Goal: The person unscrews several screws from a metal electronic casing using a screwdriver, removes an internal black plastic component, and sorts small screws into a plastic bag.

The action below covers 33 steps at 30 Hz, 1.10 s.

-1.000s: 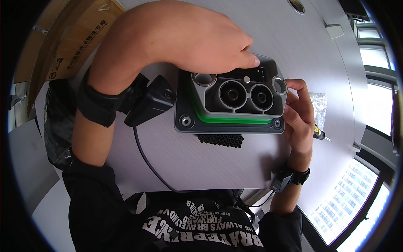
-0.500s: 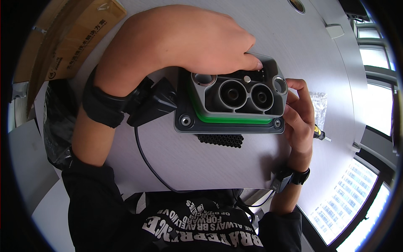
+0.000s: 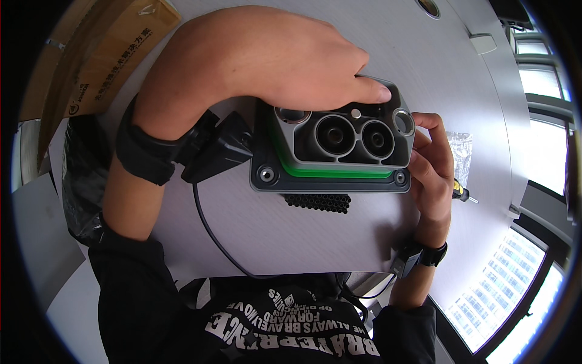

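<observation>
A person's two bare hands work at a boxy equipment housing (image 3: 348, 164) set on a pale grey wood-grain table (image 3: 303, 242). The housing has a dark grey plate with corner screw holes, a bright green band, and a lighter grey raised block with two round, dark sockets. The left hand (image 3: 303, 60) arches over the far side, its thumb reaching into a black recess past a small silver disc (image 3: 356, 113). Its other fingers are hidden, so whether it pinches anything cannot be told. The right hand (image 3: 431, 173) curls its fingers and thumb against the housing's right end; how firmly it grips is unclear.

The step in hand appears to be fitting or adjusting something inside that recess, with the right hand bracing. The next move probably calls for careful thumb control and a steady housing.

Compared with half a second earlier, the left thumb tip lies farther right and covers more of the recess. The right hand looks unchanged.

A black honeycomb-patterned piece (image 3: 318, 202) shows at the housing's near edge; a yellow-and-black screwdriver (image 3: 461, 192) lies beyond the right hand.
</observation>
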Each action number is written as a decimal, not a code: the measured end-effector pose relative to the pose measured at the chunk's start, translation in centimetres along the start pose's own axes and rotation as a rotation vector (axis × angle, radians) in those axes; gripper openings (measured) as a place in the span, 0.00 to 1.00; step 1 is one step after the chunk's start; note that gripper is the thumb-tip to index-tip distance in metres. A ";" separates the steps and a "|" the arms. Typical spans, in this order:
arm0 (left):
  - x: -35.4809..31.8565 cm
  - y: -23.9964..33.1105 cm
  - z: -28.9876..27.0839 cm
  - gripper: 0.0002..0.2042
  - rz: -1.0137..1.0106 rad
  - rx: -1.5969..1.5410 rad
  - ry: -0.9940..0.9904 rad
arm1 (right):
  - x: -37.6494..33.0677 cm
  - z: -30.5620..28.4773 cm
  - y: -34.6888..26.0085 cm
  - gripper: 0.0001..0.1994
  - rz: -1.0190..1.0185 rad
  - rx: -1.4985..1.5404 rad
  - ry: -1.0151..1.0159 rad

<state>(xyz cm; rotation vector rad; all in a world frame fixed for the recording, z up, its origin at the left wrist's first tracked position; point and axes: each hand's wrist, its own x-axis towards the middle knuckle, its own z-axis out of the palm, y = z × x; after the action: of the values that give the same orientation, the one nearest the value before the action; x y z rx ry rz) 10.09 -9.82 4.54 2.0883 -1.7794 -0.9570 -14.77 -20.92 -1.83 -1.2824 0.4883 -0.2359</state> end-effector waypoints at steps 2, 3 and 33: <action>0.0 0.2 -0.3 0.25 -0.066 0.057 -0.057 | 0.0 0.0 0.0 0.20 0.000 -0.003 -0.003; 0.1 0.4 -0.4 0.25 -0.083 0.086 -0.071 | 0.0 0.0 0.0 0.20 -0.001 -0.007 -0.002; 0.5 -0.1 -0.3 0.23 -0.041 0.075 -0.037 | 0.1 0.3 -0.1 0.20 -0.004 -0.018 0.022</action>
<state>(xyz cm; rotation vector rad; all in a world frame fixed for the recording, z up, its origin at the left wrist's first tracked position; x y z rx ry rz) 10.40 -10.35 4.52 2.1741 -1.8236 -0.9596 -14.56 -20.75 -1.74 -1.2999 0.5079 -0.2502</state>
